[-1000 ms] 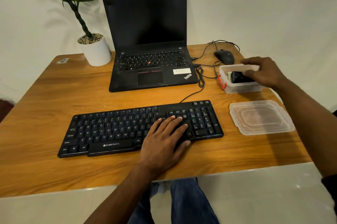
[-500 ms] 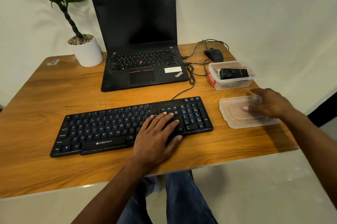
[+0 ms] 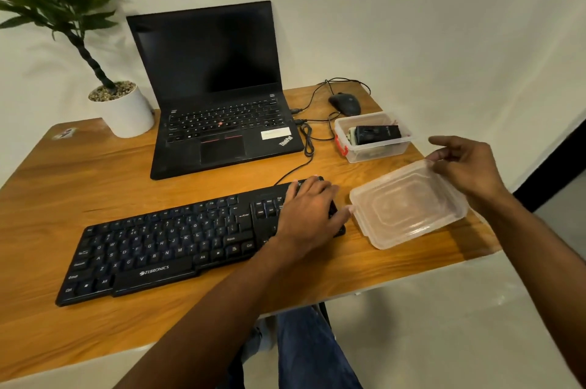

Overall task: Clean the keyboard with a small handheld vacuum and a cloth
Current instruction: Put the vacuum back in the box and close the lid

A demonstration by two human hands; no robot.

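The right hand [image 3: 469, 166] pinches the far edge of the clear lid [image 3: 409, 204], tilting it up just right of the keyboard [image 3: 177, 242]; the left hand [image 3: 309, 214] lies flat and empty on the keyboard's right end. Beyond the keyboard's right end, the open tub [image 3: 374, 147] holds the black vacuum [image 3: 377, 134]. Best to park the lid clear of the keyboard, then lift the vacuum straight out

Wooden table [image 3: 95, 185] w/ black keyboard [image 3: 177, 246] laid along near edge, taken as landmark. Open laptop [image 3: 218, 128] is set behind it; white plant pot [image 3: 126, 112] behind-left. Mouse [image 3: 345, 103] and clear tub [image 3: 374, 143] are placed behind-right. Clear lid [image 3: 409, 208] is seen just right of keyboard, its far edge tilted up.
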